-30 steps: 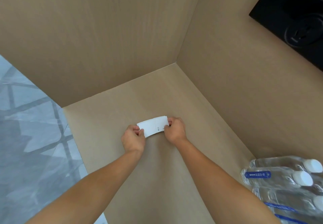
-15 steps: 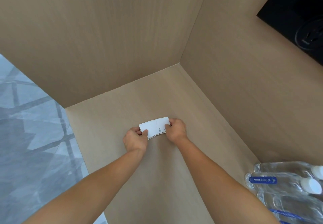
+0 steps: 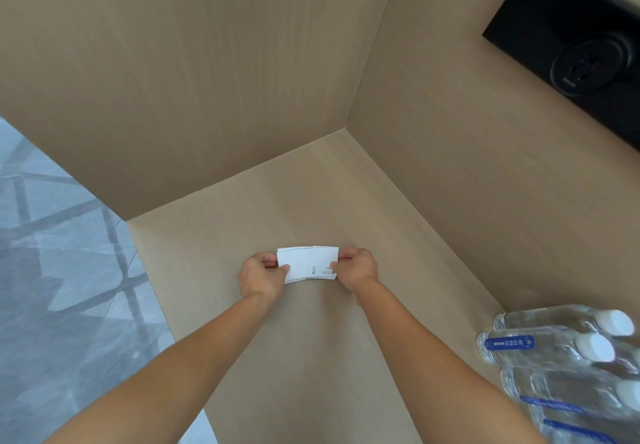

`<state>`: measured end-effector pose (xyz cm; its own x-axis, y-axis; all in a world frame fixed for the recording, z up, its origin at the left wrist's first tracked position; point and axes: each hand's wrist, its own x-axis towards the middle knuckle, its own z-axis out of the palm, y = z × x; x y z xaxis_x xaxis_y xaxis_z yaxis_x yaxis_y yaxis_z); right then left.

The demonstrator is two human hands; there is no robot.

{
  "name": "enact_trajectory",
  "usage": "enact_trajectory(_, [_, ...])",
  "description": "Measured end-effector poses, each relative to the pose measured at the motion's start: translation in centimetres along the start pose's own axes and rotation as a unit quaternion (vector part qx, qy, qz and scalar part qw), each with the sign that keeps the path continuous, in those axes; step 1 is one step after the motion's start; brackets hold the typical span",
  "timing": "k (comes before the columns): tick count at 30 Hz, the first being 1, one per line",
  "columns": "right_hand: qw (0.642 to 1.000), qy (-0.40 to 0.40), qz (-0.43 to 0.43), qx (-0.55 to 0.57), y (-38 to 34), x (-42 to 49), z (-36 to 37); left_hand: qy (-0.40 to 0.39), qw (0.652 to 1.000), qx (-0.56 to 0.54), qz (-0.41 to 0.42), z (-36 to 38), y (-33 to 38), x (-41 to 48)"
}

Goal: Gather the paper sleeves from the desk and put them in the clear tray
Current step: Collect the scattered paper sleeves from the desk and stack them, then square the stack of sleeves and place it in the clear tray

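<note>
My left hand (image 3: 260, 275) and right hand (image 3: 356, 268) have squared the paper sleeves (image 3: 307, 264) into a stack, pinching both ends; clear tray unseen, bottles (image 3: 561, 357) at 4 o'clock.

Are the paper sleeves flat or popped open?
Flat. The paper sleeves form a thin, squared stack with layered edges, pinched at each end by left hand and right hand.

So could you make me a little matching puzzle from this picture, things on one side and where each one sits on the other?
Things:
1. paper sleeves
2. water bottles
3. black socket panel
4. grey floor

Places:
A. upper right, on the wall
B. far left, beside the desk
C. centre, pinched between left hand and right hand
D. lower right corner, lying on the desk

Pairs: 1-C, 2-D, 3-A, 4-B
</note>
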<state>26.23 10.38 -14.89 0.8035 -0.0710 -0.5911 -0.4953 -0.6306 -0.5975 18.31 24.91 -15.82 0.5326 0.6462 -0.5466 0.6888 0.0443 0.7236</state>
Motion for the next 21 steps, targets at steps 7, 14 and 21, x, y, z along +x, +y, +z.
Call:
enact_trajectory(7, [0.998, 0.01, -0.009, 0.055, 3.0, -3.0, -0.4, -0.073, 0.991, 0.013, 0.112, -1.3, -1.2, -0.8])
enact_trajectory(14, [0.998, -0.024, -0.054, 0.033, 5.6, -7.0, -1.4, -0.213, 0.974, -0.015, 0.071, -2.0, -1.6, -2.9])
enact_trajectory(21, [0.997, -0.055, -0.036, -0.045, 8.4, -11.5, -4.9, -0.316, 0.946, 0.041, 0.066, -1.6, -0.5, -6.9])
